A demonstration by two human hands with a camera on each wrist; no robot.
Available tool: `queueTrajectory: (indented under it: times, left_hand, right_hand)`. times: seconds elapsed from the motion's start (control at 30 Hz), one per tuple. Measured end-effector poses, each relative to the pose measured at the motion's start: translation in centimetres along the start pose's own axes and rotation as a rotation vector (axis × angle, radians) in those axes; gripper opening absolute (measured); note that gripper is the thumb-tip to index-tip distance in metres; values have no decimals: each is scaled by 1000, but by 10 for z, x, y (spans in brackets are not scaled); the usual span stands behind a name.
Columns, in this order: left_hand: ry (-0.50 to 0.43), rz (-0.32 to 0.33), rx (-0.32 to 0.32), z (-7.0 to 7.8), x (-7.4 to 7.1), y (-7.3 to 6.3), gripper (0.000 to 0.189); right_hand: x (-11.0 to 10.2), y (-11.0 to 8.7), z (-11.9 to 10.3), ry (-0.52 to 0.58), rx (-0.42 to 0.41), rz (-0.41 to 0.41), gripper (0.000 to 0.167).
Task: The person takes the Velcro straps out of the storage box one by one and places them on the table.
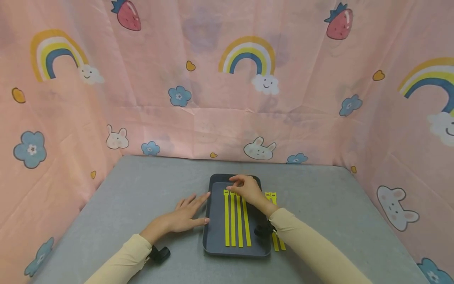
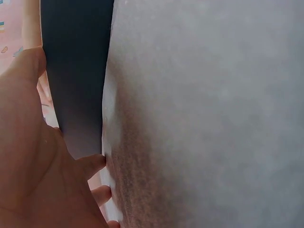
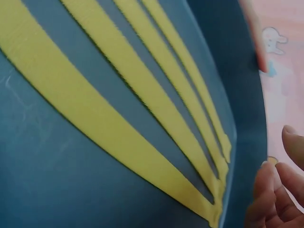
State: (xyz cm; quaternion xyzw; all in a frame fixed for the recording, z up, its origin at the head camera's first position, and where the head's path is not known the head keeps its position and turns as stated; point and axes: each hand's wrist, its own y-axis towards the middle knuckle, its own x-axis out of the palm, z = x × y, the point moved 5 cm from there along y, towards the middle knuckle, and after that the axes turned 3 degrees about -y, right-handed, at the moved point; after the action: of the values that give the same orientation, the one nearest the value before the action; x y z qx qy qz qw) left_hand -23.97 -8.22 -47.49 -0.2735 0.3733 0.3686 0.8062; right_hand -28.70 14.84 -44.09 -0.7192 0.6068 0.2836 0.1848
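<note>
A dark grey rectangular tray [image 1: 217, 236] stands on the table. Several yellow cable straps [image 1: 233, 221] with slotted heads lie side by side inside it, the rightmost slanting a little. My right hand [image 1: 248, 190] hovers over their head ends, fingers loosely bent. In the right wrist view its thumb [image 3: 293, 145] stands apart from the fingers, and no strap shows between them. Against the tray's left rim rest the spread fingers of my left hand [image 1: 182, 217]; the left wrist view shows them along the tray wall [image 2: 78, 85].
Two more yellow straps [image 1: 275, 243] lie right of the tray, partly covered by the right wrist and its black camera [image 1: 263, 230]. Another black wrist camera [image 1: 160, 255] sits under the left wrist. A pink printed curtain [image 1: 227, 130] borders the grey table [image 1: 156, 181] on three sides.
</note>
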Motion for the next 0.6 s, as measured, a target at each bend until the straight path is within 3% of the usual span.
queueTrajectory:
  times: [0.6]
  left_hand:
    - [12, 0, 11, -2, 1, 1, 83]
  right_hand:
    - [24, 3, 12, -155, -11, 74, 34]
